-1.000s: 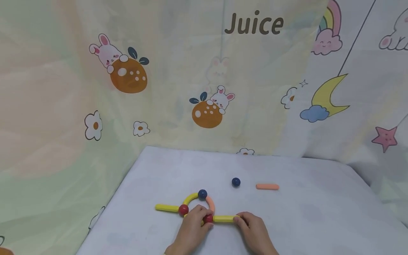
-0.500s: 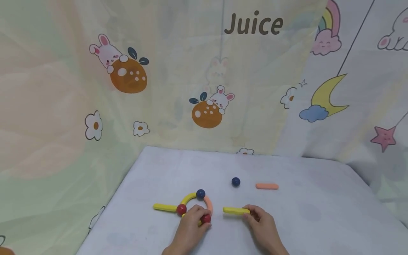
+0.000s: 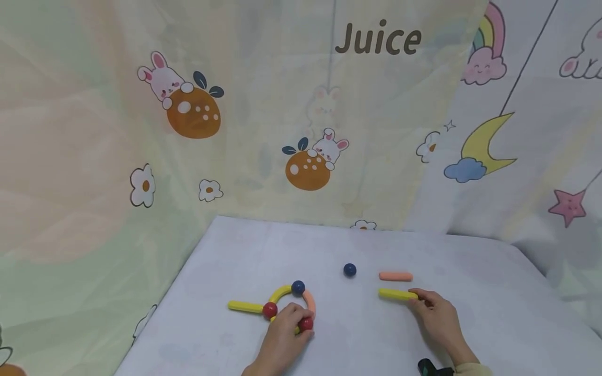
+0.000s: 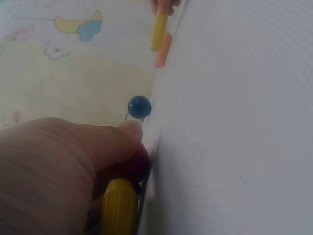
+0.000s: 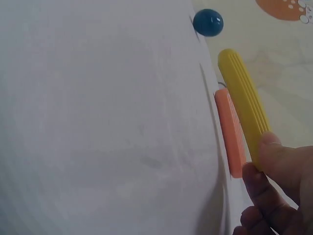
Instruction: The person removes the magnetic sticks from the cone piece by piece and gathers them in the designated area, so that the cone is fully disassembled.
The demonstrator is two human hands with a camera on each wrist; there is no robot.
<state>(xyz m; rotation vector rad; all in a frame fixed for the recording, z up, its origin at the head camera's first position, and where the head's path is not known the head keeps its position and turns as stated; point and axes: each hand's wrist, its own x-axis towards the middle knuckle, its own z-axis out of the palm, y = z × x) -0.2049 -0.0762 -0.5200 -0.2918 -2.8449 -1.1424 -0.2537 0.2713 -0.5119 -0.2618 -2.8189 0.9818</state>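
On the white-covered table lies a ring of curved rods joined by balls. Its top is a blue ball [image 3: 298, 288], between a yellow curved rod [image 3: 280, 293] and an orange curved rod [image 3: 309, 300]. A straight yellow stick [image 3: 245, 306] reaches left from a red ball [image 3: 270, 310]. My left hand [image 3: 284, 334] grips the ring at a second red ball [image 3: 306, 324], partly covering the lower curve. To the right, my right hand [image 3: 439, 316] pinches another yellow stick [image 5: 244, 100] by its right end, close to a loose orange stick [image 5: 230, 132].
A loose blue ball [image 3: 349, 270] lies beyond the ring, left of the orange stick. Behind the table [image 3: 263, 240] hangs a printed cloth [image 3: 254, 104]. A black device [image 3: 432, 367] shows at my right wrist.
The yellow stick in my right hand has come away from the ring's right red ball and moved right and farther back, near the orange stick. My left hand keeps its hold on the ring.
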